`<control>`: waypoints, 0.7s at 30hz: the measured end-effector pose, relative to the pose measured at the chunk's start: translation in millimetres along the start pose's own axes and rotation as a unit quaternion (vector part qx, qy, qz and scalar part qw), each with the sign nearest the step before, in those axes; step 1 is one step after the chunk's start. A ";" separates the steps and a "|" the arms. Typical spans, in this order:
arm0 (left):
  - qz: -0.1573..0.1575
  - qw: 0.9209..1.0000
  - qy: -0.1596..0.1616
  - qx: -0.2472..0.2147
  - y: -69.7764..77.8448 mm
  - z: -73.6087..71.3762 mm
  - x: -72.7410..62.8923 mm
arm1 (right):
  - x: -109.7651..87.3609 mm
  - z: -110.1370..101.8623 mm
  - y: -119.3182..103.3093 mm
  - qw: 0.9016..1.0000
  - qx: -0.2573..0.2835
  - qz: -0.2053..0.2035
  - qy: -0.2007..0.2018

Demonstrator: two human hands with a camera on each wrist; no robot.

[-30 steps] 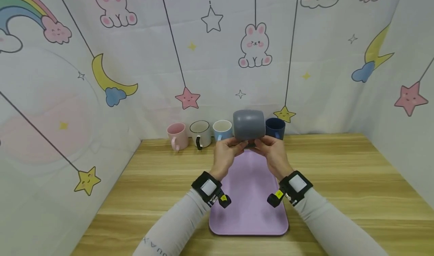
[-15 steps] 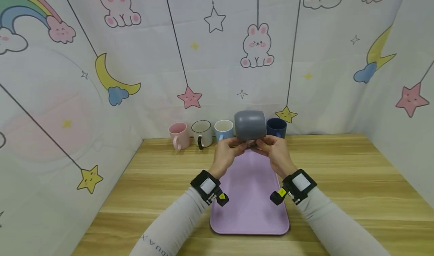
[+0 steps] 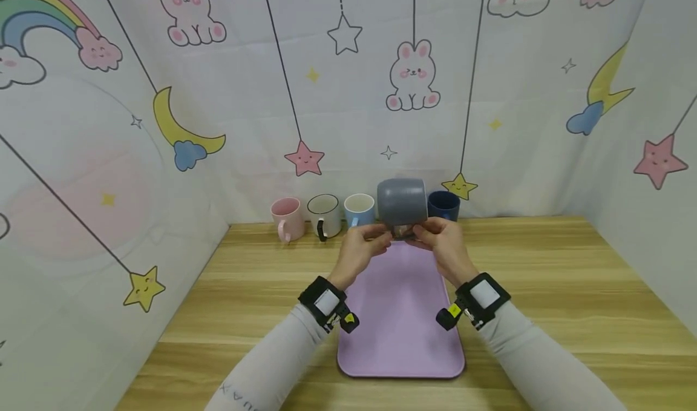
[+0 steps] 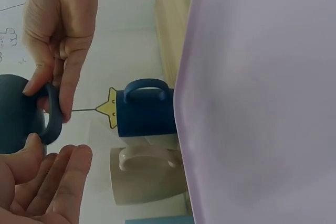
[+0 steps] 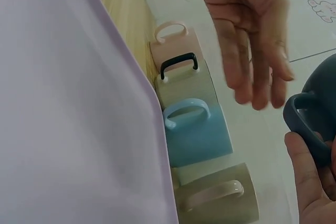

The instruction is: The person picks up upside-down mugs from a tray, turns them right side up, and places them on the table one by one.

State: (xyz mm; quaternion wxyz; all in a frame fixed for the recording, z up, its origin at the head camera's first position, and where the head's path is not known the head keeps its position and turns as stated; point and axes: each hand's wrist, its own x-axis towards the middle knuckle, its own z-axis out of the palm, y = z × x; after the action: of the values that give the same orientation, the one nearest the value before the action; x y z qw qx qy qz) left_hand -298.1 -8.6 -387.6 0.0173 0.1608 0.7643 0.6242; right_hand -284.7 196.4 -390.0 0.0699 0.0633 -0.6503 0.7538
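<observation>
A grey-blue mug is held on its side in the air above the far end of the lilac tray, its handle pointing down. My right hand pinches that handle between thumb and fingers, as the right wrist view shows up close. My left hand is just left of the mug with fingers extended. In the right wrist view, this left hand appears apart from the mug, nothing in its grasp.
Along the back wall stand a pink mug, a white mug with black rim and handle, a light blue mug, a beige mug and a navy mug. The wooden table surrounds the tray.
My left hand has let go of the mug's handle and moved slightly left, its fingers straightening. The right hand keeps its hold, and the mug stays nearly in place.
</observation>
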 end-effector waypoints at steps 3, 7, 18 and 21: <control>-0.004 0.999 -0.013 0.035 -12.5 -13.4 -6.9 | 1.9 -5.9 -1.5 1.000 -0.018 -0.014 0.010; -0.012 0.990 -0.031 0.138 -33.7 -33.9 -20.0 | 5.5 -15.7 -3.8 0.999 -0.023 -0.025 0.021; -0.053 0.959 -0.056 0.274 -66.2 -60.7 -40.7 | 13.9 -40.1 -14.3 0.996 0.031 -0.061 0.051; -0.085 0.966 -0.066 0.233 -67.8 -60.3 -42.1 | 16.2 -52.0 -17.0 0.995 0.039 -0.074 0.063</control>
State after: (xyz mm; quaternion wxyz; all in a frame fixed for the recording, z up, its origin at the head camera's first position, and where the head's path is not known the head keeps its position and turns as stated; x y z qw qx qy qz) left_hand -287.1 -88.6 -446.8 0.0828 0.1363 0.8968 0.4126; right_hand -297.7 250.6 -378.0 0.1637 0.0662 -0.6085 0.7736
